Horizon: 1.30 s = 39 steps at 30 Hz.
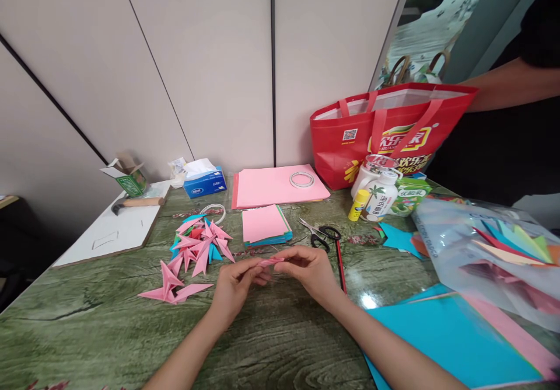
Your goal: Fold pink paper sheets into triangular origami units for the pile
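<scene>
A folded pink paper strip (272, 261) is pinched between both hands just above the green counter (109, 320), left hand (236, 285) closed on its left end, right hand (308, 268) closed on its right end. The paper is judged light, thin and easily creased, best gripped by fingertips at the folded edges. Finished pink folded pieces (199, 244) lie left, scissors (321, 235) just beyond, stacked paper squares (265, 225) behind.
</scene>
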Each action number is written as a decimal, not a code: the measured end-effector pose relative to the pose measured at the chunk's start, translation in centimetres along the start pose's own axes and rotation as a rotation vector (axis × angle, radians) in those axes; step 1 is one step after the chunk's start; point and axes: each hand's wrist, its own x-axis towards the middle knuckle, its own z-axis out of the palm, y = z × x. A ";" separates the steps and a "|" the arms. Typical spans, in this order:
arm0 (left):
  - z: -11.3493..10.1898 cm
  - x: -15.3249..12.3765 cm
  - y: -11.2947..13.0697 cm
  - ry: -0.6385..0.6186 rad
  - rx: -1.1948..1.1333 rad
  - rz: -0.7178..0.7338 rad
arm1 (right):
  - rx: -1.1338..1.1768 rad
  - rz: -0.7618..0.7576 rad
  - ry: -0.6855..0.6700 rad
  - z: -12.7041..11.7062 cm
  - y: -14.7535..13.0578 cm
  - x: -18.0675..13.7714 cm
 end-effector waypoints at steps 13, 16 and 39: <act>0.0 0.2 -0.4 0.033 -0.011 -0.020 | -0.035 -0.018 0.088 -0.1 0.4 0.1; 0.0 0.1 -0.4 0.033 0.001 -0.031 | -0.061 -0.037 0.089 -0.2 0.5 0.0; 0.7 -0.6 -1.1 -0.123 0.125 -0.022 | -0.242 -0.107 -0.057 0.3 1.2 -0.3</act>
